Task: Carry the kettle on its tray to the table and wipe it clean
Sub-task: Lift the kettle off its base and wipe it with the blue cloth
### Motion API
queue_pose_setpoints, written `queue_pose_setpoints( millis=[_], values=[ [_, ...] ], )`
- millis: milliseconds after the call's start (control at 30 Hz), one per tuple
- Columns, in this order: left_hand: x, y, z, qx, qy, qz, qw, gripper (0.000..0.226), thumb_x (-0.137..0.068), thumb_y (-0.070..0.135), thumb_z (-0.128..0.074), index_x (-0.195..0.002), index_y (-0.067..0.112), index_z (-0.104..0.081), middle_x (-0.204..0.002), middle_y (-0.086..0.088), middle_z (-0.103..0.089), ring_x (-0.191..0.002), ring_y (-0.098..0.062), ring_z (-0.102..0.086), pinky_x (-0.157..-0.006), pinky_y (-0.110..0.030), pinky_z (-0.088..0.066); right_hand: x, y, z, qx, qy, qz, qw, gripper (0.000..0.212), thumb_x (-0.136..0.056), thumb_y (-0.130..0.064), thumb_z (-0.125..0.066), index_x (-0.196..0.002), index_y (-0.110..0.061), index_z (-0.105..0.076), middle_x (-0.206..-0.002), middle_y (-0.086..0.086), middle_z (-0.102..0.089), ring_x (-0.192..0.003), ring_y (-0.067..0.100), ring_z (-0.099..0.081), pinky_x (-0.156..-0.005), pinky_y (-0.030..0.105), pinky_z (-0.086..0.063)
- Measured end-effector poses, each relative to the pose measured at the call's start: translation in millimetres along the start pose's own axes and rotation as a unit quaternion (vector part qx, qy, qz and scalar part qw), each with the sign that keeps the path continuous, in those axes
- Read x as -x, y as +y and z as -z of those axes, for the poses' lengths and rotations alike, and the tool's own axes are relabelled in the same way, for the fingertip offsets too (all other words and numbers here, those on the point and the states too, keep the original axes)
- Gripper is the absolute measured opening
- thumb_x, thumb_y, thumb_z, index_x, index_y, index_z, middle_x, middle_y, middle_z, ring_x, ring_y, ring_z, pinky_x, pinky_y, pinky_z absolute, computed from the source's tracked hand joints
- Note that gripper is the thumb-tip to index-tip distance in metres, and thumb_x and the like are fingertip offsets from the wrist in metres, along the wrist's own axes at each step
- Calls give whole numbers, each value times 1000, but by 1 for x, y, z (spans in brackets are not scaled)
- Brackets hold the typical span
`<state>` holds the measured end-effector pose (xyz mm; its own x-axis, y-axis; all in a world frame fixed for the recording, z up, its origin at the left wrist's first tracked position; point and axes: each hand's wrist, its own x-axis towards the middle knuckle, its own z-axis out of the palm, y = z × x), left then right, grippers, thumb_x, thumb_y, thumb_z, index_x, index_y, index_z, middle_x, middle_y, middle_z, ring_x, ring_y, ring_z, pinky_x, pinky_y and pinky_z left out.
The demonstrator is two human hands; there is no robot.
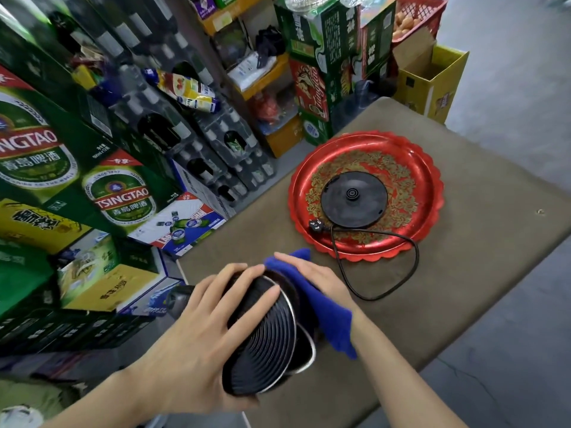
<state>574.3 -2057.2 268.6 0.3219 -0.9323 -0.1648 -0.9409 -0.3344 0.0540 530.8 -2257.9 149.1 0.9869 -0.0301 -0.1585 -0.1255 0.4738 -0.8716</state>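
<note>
Beer cartons [117,193] crowd our left. Over the table's [463,288] near edge we hold the kettle [265,332] tilted, left hand [197,329] fingers spread around its ribbed body, right hand [318,273] pressing the cloth [327,316] against it; beyond lies the tray [429,217], bearing the base [353,199].

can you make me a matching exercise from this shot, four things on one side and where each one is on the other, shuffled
Things:
1. kettle
2. blue cloth
3. kettle base
4. red tray

Places:
A. lying on the table, far from the hands
B. gripped tilted in the left hand
C. sitting in the middle of the tray
D. pressed against the kettle by the right hand

Pairs: 1-B, 2-D, 3-C, 4-A
</note>
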Motion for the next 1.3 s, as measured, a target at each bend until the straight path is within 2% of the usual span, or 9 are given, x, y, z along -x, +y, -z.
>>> queue_pose_setpoints(
  millis=[100,233,367,567,667,733,833,1100,1300],
  values=[
    [12,6,-5,-30,12,-21,999,99,-81,68,-64,-158,18,-26,-160,-20,-31,-148,-41,-28,-110,-57,-30,-37,-13,-15,141,-140,-16,980,39,-100,-29,-46,-132,-15,-63,-137,-7,-60,-133,7,-50,-116,25,-30],
    [17,8,-11,-56,43,-34,997,77,-95,55,-54,-157,19,-28,-158,-20,-36,-147,-40,-31,-108,-57,-35,-81,-13,-20,262,-201,-210,920,31,-86,-48,-65,-85,-19,-75,-90,-4,-73,-85,13,-66,-92,35,-49],
    [8,0,-2,-1,22,-14,1000,103,-78,77,-60,-157,19,-30,-163,-15,-28,-150,-35,-26,-112,-49,-26,-75,29,15,137,-43,-265,953,63,-64,-63,-76,-103,-13,-76,-106,9,-76,-100,24,-71,-100,46,-51],
    [-19,-15,0,20,-24,1,1000,125,-60,84,-64,-160,22,-22,-165,-11,-22,-151,-33,-20,-113,-52,-29,-18,97,32,-106,215,-149,959,35,-78,-50,-70,-93,-18,-75,-98,8,-72,-87,16,-65,-94,39,-49],
    [-24,-13,2,18,-32,-3,999,128,-56,83,-67,-160,24,-20,-164,-10,-23,-150,-31,-22,-115,-47,-26,5,110,12,-144,255,-94,952,40,-79,-49,-71,-103,-16,-73,-105,12,-72,-96,21,-63,-97,41,-47],
    [-20,-17,4,39,-44,10,998,127,-56,84,-67,-159,30,-18,-165,-6,-21,-151,-26,-19,-116,-41,-23,19,105,1,-114,275,-83,951,17,-94,-28,-61,-87,-17,-72,-86,8,-69,-82,18,-59,-81,35,-48],
    [-15,-36,12,139,-44,96,985,121,-55,83,-70,-157,41,-21,-164,10,-20,-148,-8,-17,-119,-44,-23,36,102,-13,-135,305,-76,939,32,-100,-21,-53,-73,-21,-71,-71,0,-59,-78,22,-46,-75,38,-38],
    [-7,-35,12,270,14,270,924,123,-44,77,-74,-154,50,-24,-166,16,-19,-152,-12,-20,-122,-52,-21,64,85,-74,-61,381,-30,922,38,-103,-38,-42,-125,-20,-67,-117,-2,-73,-114,16,-65,-106,44,-47],
    [-20,2,-2,274,151,461,830,118,-43,86,-64,-149,42,-40,-160,10,-39,-146,-21,-37,-118,-55,-28,94,100,-136,160,353,121,914,52,-93,-64,-36,-144,-60,-24,-160,-29,-17,-150,-1,-10,-121,22,-10]
  ],
)
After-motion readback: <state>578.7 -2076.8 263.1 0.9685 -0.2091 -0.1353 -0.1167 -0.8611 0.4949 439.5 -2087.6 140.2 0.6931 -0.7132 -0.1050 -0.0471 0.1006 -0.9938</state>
